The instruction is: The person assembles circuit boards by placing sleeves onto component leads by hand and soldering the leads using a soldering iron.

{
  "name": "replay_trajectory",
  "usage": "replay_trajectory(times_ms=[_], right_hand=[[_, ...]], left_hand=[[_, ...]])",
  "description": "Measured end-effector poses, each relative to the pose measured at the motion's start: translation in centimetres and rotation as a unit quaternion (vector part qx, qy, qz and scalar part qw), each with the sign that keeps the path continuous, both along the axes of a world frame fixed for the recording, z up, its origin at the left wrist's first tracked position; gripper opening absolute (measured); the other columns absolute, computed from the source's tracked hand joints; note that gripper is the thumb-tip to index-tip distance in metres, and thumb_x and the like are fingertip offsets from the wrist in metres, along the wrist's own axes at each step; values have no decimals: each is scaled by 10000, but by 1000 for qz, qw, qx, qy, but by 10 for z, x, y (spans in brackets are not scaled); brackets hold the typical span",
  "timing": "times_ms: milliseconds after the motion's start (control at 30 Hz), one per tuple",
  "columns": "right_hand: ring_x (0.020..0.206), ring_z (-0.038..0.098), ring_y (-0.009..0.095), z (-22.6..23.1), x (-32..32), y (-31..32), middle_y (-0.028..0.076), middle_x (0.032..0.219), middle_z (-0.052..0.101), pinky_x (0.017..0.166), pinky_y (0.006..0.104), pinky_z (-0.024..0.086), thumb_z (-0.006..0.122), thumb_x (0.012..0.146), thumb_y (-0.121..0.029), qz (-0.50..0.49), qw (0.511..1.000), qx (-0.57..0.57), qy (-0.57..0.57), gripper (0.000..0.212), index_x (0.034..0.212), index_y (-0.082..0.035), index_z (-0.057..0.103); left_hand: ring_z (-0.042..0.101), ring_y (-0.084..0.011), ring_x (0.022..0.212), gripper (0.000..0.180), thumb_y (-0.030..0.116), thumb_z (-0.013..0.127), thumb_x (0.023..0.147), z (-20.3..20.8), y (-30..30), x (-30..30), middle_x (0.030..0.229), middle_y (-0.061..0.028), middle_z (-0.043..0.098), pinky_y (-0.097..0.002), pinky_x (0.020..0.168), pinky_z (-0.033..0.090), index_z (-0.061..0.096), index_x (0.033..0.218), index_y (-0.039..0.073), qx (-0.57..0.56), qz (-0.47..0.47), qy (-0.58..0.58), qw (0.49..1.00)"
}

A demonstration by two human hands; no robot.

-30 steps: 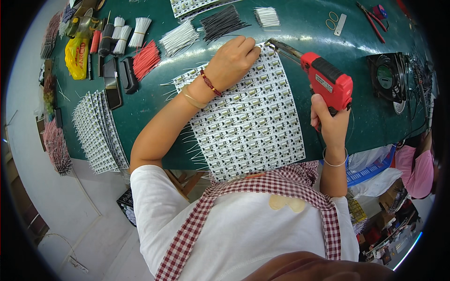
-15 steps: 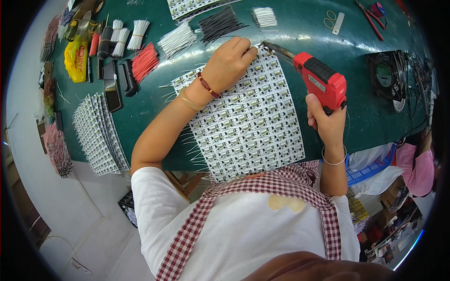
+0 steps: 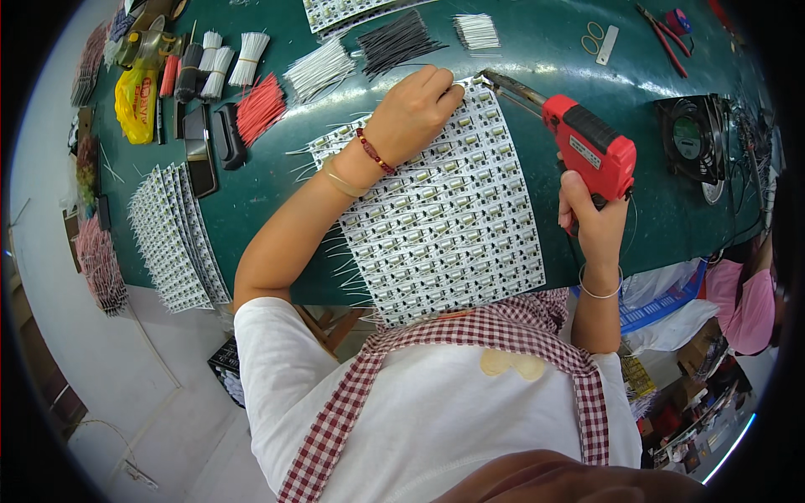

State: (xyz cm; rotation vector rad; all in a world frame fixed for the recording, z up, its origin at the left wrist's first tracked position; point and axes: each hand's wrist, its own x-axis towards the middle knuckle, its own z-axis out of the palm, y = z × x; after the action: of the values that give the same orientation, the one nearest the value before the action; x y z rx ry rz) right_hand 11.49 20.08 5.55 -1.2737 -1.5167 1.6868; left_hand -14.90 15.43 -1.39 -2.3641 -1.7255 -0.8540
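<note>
A large white circuit board panel (image 3: 444, 226) with rows of small components lies in front of me, its near edge at my checked apron. White wires stick out along its left side. My left hand (image 3: 417, 107) rests over the panel's far edge, fingers closed in a pinch; whatever they hold is hidden. In my right hand (image 3: 597, 220) is a red and black soldering gun (image 3: 591, 147), gripped by its handle. Its tip is at the panel's far right corner, just right of my left fingertips; I cannot tell whether it touches.
Beyond the panel lie white wires (image 3: 320, 69), black wires (image 3: 401, 42) and red wires (image 3: 261, 109). More panels (image 3: 172, 239) are stacked at the left, near a phone (image 3: 199, 151). Scissors (image 3: 593, 38), red-handled pliers (image 3: 664, 40) and a black fan (image 3: 692, 138) sit at the right.
My right hand and the soldering gun have shifted a little right and nearer to me, the tip sliding slightly right. My left hand and the panel have hardly moved.
</note>
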Motion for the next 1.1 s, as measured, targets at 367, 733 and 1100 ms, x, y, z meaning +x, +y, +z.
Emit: replay_trajectory(times_ms=[367,733,1100], right_hand=[[425,505,49,1,2,-2,-7,556,563,392,197,375,703,864,-151,-2,1000,1,11,163,807,-36,602],[432,493,62,0,12,-1,2,568,547,404,205,374,659,884,-135,3,1000,-8,-5,162,917,12,598],[437,502,49,1,7,-8,-16,550,554,409,205,378,706,862,-151,28,999,-15,-9,205,725,-40,601]], left_hand=[[556,-243,778,206,-19,627,717,2,-2,-2,816,-83,513,-333,668,489,631,921,8,-4,-1,9,1000],[564,-246,791,256,-45,613,690,36,-18,-1,835,-83,540,-333,661,490,648,935,20,-23,37,8,999],[569,-238,803,235,-51,616,704,6,-8,11,846,-76,548,-324,673,492,645,922,33,-34,20,-32,999]])
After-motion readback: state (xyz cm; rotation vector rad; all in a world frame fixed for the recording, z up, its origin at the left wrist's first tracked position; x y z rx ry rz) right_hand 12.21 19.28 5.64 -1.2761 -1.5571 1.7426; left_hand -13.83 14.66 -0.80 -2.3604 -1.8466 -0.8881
